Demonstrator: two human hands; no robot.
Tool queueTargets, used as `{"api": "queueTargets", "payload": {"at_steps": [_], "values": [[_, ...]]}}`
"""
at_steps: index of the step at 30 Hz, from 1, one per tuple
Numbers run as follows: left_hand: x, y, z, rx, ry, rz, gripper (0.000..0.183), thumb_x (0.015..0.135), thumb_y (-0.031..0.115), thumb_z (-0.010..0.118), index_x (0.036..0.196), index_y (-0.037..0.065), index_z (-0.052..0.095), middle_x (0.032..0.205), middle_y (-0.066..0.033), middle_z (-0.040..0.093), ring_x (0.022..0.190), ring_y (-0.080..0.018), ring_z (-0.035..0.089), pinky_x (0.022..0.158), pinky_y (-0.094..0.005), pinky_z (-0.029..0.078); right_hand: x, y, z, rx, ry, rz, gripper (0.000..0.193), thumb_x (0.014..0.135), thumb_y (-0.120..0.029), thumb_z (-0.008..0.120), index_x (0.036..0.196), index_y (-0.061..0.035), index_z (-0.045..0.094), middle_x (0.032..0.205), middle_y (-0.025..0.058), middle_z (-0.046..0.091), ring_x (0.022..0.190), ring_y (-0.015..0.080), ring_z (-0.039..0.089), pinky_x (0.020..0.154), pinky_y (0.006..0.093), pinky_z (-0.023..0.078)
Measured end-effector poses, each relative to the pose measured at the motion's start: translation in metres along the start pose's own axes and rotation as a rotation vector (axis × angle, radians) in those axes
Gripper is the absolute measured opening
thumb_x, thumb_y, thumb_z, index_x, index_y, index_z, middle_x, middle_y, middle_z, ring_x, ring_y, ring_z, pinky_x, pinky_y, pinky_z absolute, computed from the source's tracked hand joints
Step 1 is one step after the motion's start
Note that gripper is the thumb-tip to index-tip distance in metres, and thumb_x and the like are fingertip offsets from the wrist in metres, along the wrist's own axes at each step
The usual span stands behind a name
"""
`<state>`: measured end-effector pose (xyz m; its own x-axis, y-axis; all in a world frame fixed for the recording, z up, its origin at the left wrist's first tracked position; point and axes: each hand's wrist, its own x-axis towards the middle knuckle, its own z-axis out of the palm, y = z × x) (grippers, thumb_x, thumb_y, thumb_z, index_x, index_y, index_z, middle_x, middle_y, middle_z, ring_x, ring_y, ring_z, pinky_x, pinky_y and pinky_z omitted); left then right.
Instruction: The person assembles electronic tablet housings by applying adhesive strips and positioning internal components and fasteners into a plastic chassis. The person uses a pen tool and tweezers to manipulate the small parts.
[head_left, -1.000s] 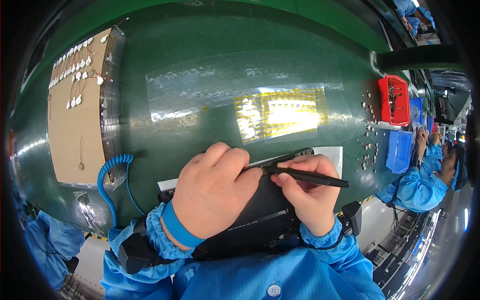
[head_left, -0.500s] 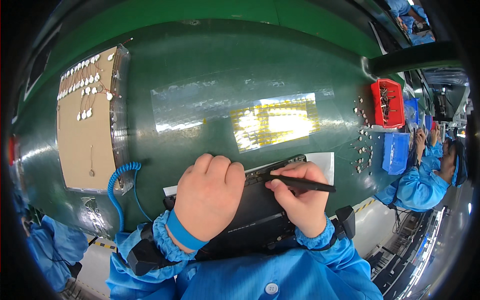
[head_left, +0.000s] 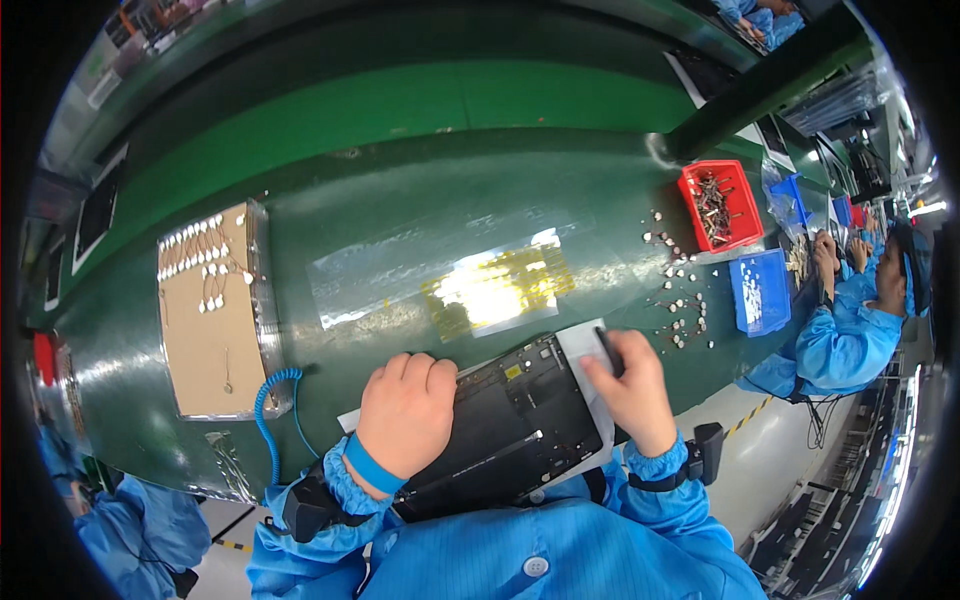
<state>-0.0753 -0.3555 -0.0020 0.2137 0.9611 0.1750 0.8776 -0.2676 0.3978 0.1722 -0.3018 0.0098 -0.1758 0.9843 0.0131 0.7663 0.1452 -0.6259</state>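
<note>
At my far left, a brown cardboard sheet lies on the table, with rows of white, round wired parts on its upper portion. A blue coiled cord loops beside it. Next comes my left grip, laid over the left part of a black laptop housing, fingers curled near its far edge; I cannot tell whether it clasps that edge or only presses. The housing sits slantwise right in front of me, over a white sheet. I judge it thin, stiff and fairly light, its smooth face apt to slide; the outer rim seems the best hold, as the small fittings along the far edge look fragile. Beyond it lies a shiny sheet of yellow pieces, probably flimsy. My right grip, just beside the housing's right edge, pinches a black pen-shaped tool between thumb and fingers; it looks stiff and light, easily held by the barrel. Farther right are scattered small round parts, then a red bin and a blue bin, both holding small pieces.
</note>
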Motion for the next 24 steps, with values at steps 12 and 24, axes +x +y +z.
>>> {"api": "queueTargets", "payload": {"at_steps": [12, 24], "values": [[0.013, 0.000, -0.040, -0.510, -0.288, -0.034, 0.014, 0.079, 0.012, 0.057, 0.088, 0.001, 0.056, 0.080, -0.0143, 0.053, 0.079, -0.0310, 0.051, 0.075, -0.0371, 0.042, -0.008, 0.001, -0.025, 0.901, -0.024, -0.095, 0.008, 0.085, -0.005, 0.055, 0.091, -0.0002, 0.057, 0.084, 0.0088, 0.061, 0.059, 0.0101, 0.049, 0.054, 0.0238, 0.040], [0.192, -0.164, -0.029, -1.742, 0.990, -0.743, 0.018, 0.087, 0.009, 0.046, 0.101, -0.001, 0.052, 0.094, -0.0080, 0.059, 0.088, -0.0208, 0.056, 0.084, -0.0325, 0.046, 0.039, -0.012, 0.021, -0.056, 0.077, -0.581, 0.039, 0.062, -0.001, 0.059, 0.101, -0.0052, 0.058, 0.110, 0.0111, 0.056, 0.109, 0.0300, 0.049, 0.085, 0.0429, 0.040]]}}
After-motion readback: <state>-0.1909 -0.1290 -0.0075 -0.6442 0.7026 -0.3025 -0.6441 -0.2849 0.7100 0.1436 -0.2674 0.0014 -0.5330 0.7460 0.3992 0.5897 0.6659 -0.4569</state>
